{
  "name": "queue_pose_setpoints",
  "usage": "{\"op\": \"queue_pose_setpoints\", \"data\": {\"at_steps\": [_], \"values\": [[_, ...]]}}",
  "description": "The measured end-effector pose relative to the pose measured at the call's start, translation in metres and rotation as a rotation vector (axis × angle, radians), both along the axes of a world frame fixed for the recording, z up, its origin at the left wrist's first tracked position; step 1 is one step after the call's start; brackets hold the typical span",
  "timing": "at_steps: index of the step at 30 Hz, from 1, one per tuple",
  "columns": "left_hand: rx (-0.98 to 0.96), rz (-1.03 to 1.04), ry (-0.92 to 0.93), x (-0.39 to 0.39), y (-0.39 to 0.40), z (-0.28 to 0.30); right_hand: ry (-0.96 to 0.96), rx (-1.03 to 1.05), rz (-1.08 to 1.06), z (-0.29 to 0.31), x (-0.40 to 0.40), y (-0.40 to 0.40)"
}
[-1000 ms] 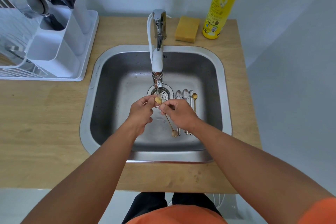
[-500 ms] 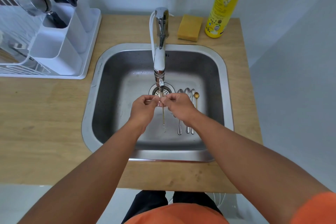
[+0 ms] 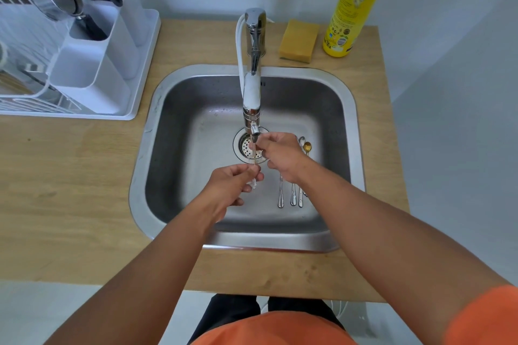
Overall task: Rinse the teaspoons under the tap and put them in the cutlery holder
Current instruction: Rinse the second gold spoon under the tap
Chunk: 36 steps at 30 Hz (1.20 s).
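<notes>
Under the tap point(image 3: 253, 87), a thin gold teaspoon point(image 3: 254, 158) stands nearly upright in the running water. My right hand point(image 3: 280, 155) grips its upper end just below the spout, hiding the bowl. My left hand point(image 3: 234, 183) pinches the lower end of the handle, nearer to me. Three silver teaspoons point(image 3: 293, 196) and another gold teaspoon point(image 3: 307, 146) lie side by side on the sink floor, right of the drain and partly under my right wrist. The white cutlery holder point(image 3: 92, 70) stands on the counter at far left with other cutlery in its rear compartments.
The steel sink point(image 3: 173, 126) is set in a wooden counter point(image 3: 70, 190). A yellow sponge point(image 3: 299, 40) and a yellow dish-soap bottle point(image 3: 356, 5) stand behind it on the right. A white dish rack point(image 3: 25, 92) adjoins the holder.
My hands, together at the spoon's top half a second ago, have parted: the left slid down the handle toward me and the right stayed under the spout.
</notes>
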<state>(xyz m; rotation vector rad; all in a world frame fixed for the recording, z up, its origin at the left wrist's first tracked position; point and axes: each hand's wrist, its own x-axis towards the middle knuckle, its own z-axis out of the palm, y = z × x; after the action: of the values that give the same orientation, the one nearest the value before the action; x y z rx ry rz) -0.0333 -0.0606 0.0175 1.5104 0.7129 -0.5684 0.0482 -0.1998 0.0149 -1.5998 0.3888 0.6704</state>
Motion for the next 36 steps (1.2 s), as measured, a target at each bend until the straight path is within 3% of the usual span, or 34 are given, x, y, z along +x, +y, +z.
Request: {"op": "queue_pose_setpoints", "data": {"at_steps": [12, 21, 29, 36], "values": [[-0.102, 0.148, 0.070, 0.017, -0.003, 0.006, 0.063, 0.144, -0.004, -0.008, -0.015, 0.001], [-0.133, 0.057, 0.054, 0.000, 0.000, 0.010, 0.013, 0.160, -0.121, 0.000, 0.006, -0.001], [0.035, 0.141, 0.018, -0.001, -0.004, 0.004, 0.091, 0.108, -0.012, -0.015, -0.030, 0.001], [0.119, 0.049, 0.038, -0.011, -0.007, 0.003, 0.081, 0.077, 0.004, -0.018, -0.029, -0.004]]}}
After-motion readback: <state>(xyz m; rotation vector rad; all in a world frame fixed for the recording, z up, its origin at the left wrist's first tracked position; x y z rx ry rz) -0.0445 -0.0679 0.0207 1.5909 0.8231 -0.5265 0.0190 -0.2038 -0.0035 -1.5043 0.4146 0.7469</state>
